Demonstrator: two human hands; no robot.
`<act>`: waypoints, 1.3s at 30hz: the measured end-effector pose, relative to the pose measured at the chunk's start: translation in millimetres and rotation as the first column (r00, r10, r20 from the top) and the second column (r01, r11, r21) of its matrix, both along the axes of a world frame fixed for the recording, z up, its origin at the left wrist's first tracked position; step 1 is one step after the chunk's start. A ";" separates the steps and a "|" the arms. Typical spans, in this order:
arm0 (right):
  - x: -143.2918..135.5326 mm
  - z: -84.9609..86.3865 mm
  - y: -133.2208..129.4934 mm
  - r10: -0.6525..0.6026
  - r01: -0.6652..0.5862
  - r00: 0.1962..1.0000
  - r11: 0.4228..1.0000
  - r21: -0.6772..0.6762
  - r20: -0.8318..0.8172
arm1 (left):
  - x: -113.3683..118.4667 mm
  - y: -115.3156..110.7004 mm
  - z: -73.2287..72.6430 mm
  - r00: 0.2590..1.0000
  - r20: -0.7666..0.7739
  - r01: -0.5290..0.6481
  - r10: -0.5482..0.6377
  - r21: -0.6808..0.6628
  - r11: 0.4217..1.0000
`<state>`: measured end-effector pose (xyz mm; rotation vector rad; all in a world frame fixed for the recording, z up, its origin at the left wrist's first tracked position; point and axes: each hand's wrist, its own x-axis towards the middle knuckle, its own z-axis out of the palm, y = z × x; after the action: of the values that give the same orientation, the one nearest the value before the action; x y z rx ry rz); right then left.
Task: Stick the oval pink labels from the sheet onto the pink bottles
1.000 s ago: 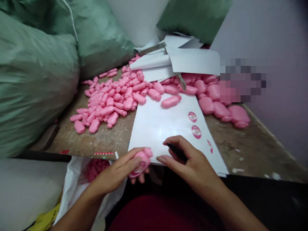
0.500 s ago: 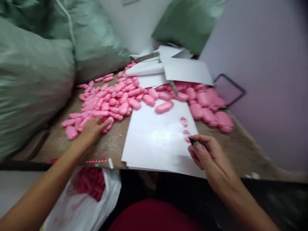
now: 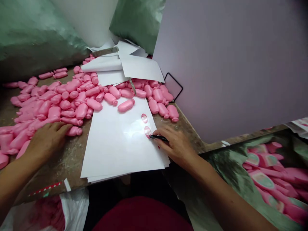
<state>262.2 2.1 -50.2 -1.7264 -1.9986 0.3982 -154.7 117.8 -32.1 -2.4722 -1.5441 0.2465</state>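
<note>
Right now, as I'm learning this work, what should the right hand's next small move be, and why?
Probably lift the nearest oval label off the white sheet: the right hand holds a black tool with its tip at that label's lower edge, while the left hand is at the pink bottles.

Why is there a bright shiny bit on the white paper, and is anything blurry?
In the head view, light glares off the top white sheet, left of the oval stickers, though no lamp shows; in the same head view, the pink heap in the white bag looks smeary, and the top right corner goes dark.
</note>
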 end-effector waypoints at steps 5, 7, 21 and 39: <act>-2.5 -4.1 -10.7 -0.001 0.000 0.980 1.000 0.004 0.200 | 12.3 -5.7 7.0 0.973 -0.208 -0.092 0.098 0.039 0.995; -3.7 -3.9 -13.3 -0.004 0.002 0.976 1.000 0.010 0.217 | 28.5 -15.3 16.0 0.975 -0.167 -0.144 0.150 0.046 0.988; -2.4 -3.9 -16.8 0.022 -0.030 0.978 0.999 0.034 0.205 | 208.0 -103.9 -0.3 0.734 0.589 0.582 -0.339 -0.287 0.761; 1.7 1.0 -11.7 0.071 -0.074 0.979 0.997 0.006 0.192 | 196.3 -103.2 -14.8 0.655 0.683 0.612 -0.324 -0.227 0.758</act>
<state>263.9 -9.6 -49.2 -1.7450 -2.1994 0.2498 41.6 14.6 -46.9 -3.4760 -0.9524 -0.3927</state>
